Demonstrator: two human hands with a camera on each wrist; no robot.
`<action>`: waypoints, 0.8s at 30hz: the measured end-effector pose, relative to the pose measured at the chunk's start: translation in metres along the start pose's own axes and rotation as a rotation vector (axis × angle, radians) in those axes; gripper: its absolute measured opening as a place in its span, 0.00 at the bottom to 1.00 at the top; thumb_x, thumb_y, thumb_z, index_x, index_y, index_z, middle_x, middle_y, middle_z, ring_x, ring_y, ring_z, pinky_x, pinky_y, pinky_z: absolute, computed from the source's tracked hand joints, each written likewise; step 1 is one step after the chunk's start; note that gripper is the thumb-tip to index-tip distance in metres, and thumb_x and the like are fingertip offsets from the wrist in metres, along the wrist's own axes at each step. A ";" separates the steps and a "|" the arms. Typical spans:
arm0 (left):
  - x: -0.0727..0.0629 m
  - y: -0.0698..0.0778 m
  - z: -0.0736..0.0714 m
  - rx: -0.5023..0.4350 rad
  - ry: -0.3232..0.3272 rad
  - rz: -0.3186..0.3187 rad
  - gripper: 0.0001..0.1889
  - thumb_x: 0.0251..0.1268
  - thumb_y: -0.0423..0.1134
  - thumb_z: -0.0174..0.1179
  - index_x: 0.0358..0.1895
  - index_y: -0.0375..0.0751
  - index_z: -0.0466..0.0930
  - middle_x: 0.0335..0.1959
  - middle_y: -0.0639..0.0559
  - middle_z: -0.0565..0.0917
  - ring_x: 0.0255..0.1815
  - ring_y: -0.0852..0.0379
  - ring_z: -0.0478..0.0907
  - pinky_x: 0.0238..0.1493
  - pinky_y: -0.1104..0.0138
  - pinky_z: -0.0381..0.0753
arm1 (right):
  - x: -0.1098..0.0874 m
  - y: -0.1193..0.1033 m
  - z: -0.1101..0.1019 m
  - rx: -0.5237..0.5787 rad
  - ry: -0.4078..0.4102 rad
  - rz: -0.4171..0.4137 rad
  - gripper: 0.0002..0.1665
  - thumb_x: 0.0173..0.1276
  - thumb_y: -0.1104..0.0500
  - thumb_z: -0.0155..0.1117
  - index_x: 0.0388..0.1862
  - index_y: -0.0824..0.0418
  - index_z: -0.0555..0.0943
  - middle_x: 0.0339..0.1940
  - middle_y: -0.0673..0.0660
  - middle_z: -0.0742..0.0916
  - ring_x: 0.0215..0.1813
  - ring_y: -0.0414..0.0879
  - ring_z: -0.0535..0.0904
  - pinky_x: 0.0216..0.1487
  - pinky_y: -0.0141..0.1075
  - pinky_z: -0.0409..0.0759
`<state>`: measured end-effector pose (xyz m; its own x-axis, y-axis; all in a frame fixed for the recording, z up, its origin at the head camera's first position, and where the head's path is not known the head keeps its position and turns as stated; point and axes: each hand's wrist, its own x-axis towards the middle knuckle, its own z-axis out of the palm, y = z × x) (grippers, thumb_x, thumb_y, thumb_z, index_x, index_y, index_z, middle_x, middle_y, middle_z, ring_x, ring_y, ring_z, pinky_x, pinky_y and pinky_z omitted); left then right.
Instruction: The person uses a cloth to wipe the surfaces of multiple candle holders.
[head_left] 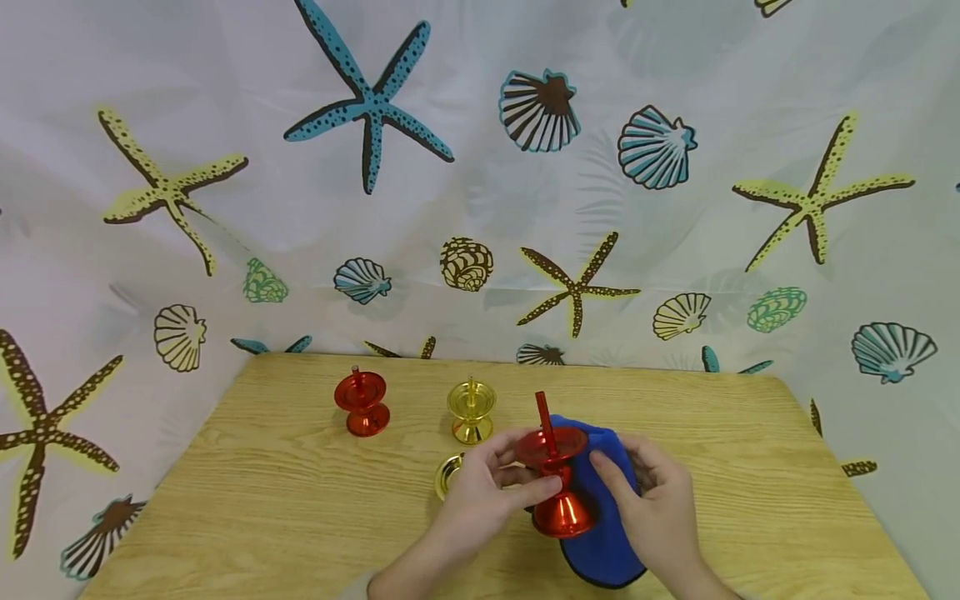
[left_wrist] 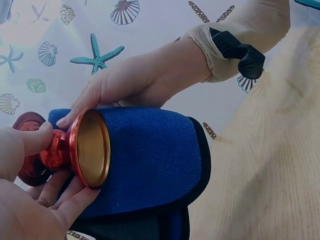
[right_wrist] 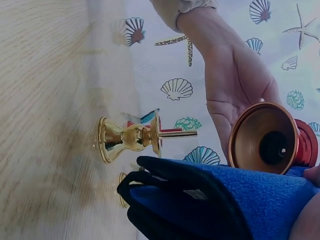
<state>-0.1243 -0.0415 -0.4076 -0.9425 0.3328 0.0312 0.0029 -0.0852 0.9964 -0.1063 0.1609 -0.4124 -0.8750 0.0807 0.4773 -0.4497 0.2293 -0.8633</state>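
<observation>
My left hand [head_left: 483,496] grips a shiny red metal candle holder [head_left: 564,515] by its narrow stem, thumb in front and fingers behind. The holder has a thin upright spike, a shallow dish and a flared base; the left wrist view shows the hollow golden underside of its base [left_wrist: 93,150]. Behind and beside it, my right hand [head_left: 663,508] holds a folded blue fleecy cloth [head_left: 606,546] with black edging, the thumb lying on its face. The cloth lies against the holder's right side. In the right wrist view the cloth's layered black edges [right_wrist: 200,195] hang toward the table.
A smaller red candle holder [head_left: 367,421] stands at the back left of the wooden table [head_left: 300,500]. Right of it is a gold one [head_left: 472,430]. Another gold piece [head_left: 446,477] is partly hidden behind my left hand. A patterned curtain [head_left: 465,192] backs the table.
</observation>
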 end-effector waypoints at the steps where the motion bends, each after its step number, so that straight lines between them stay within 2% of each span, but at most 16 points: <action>1: 0.000 0.000 0.000 0.001 0.006 -0.002 0.30 0.64 0.35 0.75 0.69 0.36 0.77 0.54 0.44 0.89 0.40 0.59 0.84 0.44 0.71 0.85 | -0.001 0.000 0.000 -0.004 0.003 -0.020 0.09 0.69 0.71 0.70 0.47 0.65 0.88 0.42 0.49 0.94 0.40 0.34 0.91 0.41 0.30 0.89; 5: 0.000 0.000 -0.001 0.023 0.041 0.002 0.30 0.64 0.38 0.75 0.68 0.37 0.78 0.53 0.43 0.89 0.40 0.57 0.86 0.44 0.69 0.86 | -0.007 -0.002 0.001 -0.057 0.004 -0.134 0.12 0.65 0.75 0.72 0.46 0.66 0.89 0.40 0.62 0.94 0.37 0.31 0.91 0.37 0.29 0.88; 8: 0.000 0.000 -0.001 0.059 0.069 0.015 0.30 0.63 0.39 0.76 0.67 0.38 0.79 0.50 0.42 0.90 0.41 0.55 0.88 0.44 0.68 0.87 | -0.009 -0.004 0.001 -0.108 0.003 -0.244 0.15 0.61 0.77 0.73 0.45 0.66 0.89 0.38 0.63 0.94 0.38 0.29 0.90 0.35 0.27 0.87; 13: 0.002 0.001 -0.001 0.105 0.114 0.033 0.28 0.60 0.38 0.77 0.64 0.41 0.82 0.47 0.43 0.90 0.39 0.55 0.88 0.41 0.66 0.88 | -0.011 -0.009 0.000 -0.141 -0.009 -0.395 0.21 0.56 0.81 0.75 0.47 0.67 0.90 0.39 0.65 0.94 0.46 0.27 0.89 0.44 0.24 0.87; 17: 0.003 0.000 -0.002 0.114 0.136 0.042 0.27 0.60 0.37 0.78 0.63 0.40 0.82 0.45 0.42 0.90 0.38 0.55 0.87 0.39 0.66 0.87 | -0.016 -0.015 0.000 -0.123 -0.016 -0.424 0.24 0.53 0.83 0.74 0.49 0.68 0.89 0.41 0.67 0.93 0.51 0.29 0.89 0.51 0.24 0.86; 21: 0.004 -0.001 -0.003 0.111 0.137 0.034 0.27 0.60 0.36 0.78 0.63 0.39 0.81 0.45 0.42 0.90 0.38 0.55 0.88 0.39 0.66 0.87 | -0.024 -0.023 0.000 -0.129 0.023 -0.388 0.27 0.51 0.83 0.75 0.50 0.66 0.90 0.42 0.66 0.94 0.48 0.32 0.91 0.48 0.24 0.87; 24: 0.004 -0.001 -0.003 0.106 0.129 0.031 0.28 0.60 0.36 0.77 0.64 0.39 0.81 0.46 0.42 0.90 0.39 0.54 0.89 0.40 0.66 0.88 | -0.027 -0.026 0.001 -0.151 0.054 -0.364 0.27 0.51 0.83 0.76 0.49 0.65 0.90 0.41 0.65 0.94 0.47 0.31 0.90 0.46 0.24 0.87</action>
<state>-0.1288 -0.0434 -0.4089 -0.9764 0.2079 0.0584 0.0613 0.0078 0.9981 -0.0708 0.1518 -0.4028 -0.6506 0.0181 0.7592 -0.6937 0.3925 -0.6039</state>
